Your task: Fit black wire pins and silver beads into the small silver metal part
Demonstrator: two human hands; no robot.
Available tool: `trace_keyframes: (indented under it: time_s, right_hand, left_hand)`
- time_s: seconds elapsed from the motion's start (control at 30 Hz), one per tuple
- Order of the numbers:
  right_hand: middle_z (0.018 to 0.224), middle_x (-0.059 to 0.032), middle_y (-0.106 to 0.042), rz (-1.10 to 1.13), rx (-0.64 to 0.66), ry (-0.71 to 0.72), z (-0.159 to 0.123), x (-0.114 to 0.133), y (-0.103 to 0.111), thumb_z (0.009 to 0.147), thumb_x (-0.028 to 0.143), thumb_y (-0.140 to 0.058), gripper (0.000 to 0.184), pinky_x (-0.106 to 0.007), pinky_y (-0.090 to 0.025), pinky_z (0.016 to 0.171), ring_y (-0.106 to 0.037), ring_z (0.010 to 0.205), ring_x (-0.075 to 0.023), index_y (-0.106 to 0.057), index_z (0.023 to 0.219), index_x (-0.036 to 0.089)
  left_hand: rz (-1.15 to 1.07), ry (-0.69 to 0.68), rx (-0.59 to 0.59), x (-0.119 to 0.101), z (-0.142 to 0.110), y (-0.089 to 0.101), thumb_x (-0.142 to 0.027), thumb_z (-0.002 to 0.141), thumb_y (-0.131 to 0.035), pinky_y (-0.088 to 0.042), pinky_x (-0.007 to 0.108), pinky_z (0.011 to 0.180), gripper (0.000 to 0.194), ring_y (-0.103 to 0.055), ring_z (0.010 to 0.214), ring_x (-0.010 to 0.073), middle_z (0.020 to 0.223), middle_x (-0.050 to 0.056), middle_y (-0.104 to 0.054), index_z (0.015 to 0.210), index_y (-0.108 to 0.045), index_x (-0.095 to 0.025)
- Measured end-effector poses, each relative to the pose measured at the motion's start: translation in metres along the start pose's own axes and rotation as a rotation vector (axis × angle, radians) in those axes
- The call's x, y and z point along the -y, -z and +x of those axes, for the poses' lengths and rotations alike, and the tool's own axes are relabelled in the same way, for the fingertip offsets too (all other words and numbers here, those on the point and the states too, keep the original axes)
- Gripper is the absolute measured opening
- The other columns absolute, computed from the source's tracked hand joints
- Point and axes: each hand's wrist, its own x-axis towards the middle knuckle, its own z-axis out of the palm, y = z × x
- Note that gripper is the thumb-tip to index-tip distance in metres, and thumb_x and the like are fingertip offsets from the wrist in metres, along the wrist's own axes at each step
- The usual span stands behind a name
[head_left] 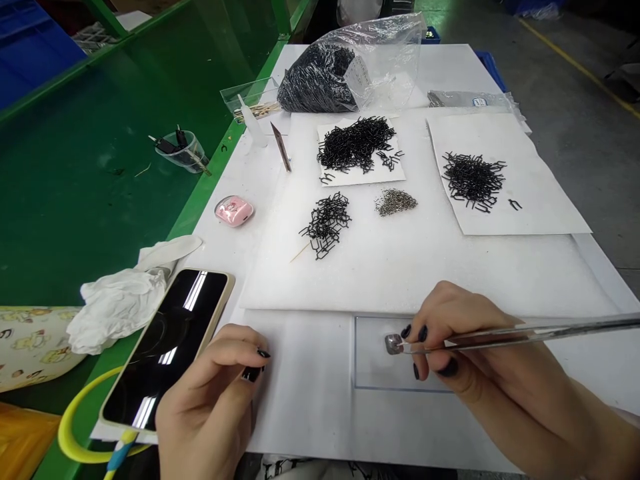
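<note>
My right hand (465, 340) grips a long clear rod-like tool (530, 331) whose metal tip (394, 344) rests over a clear plastic plate (373, 377) on the white table. My left hand (210, 400) lies curled at the table's near edge, its thumb against the side of a dark-screened phone (167, 347); whether it grips the phone is unclear. Beyond, on a white foam sheet (415, 267), lie piles of small black clips (327, 223), one more clip heap (356, 143) on paper, another clip pile (473, 179) at right, and a small heap of tiny metal bits (396, 201).
A plastic bag of black clips (345, 73) stands at the back. A pink earbud case (234, 211), white gloves (123, 300), a clear cup (180, 152), a clear tray of sticks (253, 100) and a yellow band (75, 427) lie on the left by the green bench (100, 167).
</note>
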Motion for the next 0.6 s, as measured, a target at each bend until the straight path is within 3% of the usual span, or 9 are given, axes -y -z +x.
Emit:
trace_keyframes:
  time_s: [0.1,0.23,0.3,0.47,0.6]
  right_hand:
    - [0.096,-0.0036,-0.051,0.009,-0.053,-0.022,0.002,0.004,0.001,0.098,0.013,-0.043,0.02,-0.033,-0.048,0.068,-0.054,0.081,-0.0146,-0.047,0.111,0.028]
    - [0.101,-0.0025,-0.052,-0.025,-0.317,-0.006,0.016,0.018,0.006,0.097,0.015,-0.049,0.015,-0.025,-0.051,0.064,-0.059,0.073,-0.0094,-0.054,0.104,0.027]
    - [0.101,-0.002,-0.055,-0.051,-0.379,-0.004,0.03,0.027,0.008,0.098,0.017,-0.05,0.012,-0.022,-0.052,0.062,-0.059,0.071,-0.0077,-0.057,0.101,0.026]
    - [0.093,-0.004,-0.059,-0.231,-0.194,0.013,0.087,0.041,0.003,0.096,0.022,-0.048,0.006,-0.024,-0.047,0.053,-0.063,0.072,-0.0123,-0.053,0.095,0.019]
    - [0.071,0.0007,-0.058,-0.431,-0.041,0.091,0.137,0.055,-0.009,0.096,0.016,-0.045,0.017,-0.024,-0.041,0.062,-0.058,0.067,-0.0109,-0.056,0.083,0.013]
  left_hand:
    - [-0.062,0.017,0.0,-0.004,0.0,-0.002,-0.011,0.075,-0.054,-0.04,0.024,0.073,0.017,-0.052,0.087,0.0157,0.088,-0.001,-0.055,0.073,-0.061,-0.026]
    - [-0.084,0.035,-0.009,-0.008,0.002,-0.003,-0.011,0.072,-0.056,-0.039,0.024,0.069,0.015,-0.052,0.082,0.0155,0.084,0.0,-0.056,0.07,-0.063,-0.025]
    - [-0.081,0.04,-0.005,-0.01,0.003,-0.003,-0.011,0.069,-0.058,-0.039,0.024,0.066,0.014,-0.052,0.079,0.0157,0.082,0.0,-0.056,0.067,-0.064,-0.023]
    - [-0.095,0.021,-0.002,-0.009,0.008,-0.001,-0.009,0.063,-0.056,-0.041,0.025,0.065,0.016,-0.054,0.076,0.0161,0.079,0.001,-0.058,0.065,-0.066,-0.022]
    - [-0.139,0.004,0.034,-0.006,0.009,-0.001,-0.007,0.063,-0.054,-0.042,0.025,0.064,0.019,-0.054,0.074,0.0146,0.077,0.0,-0.057,0.067,-0.066,-0.021]
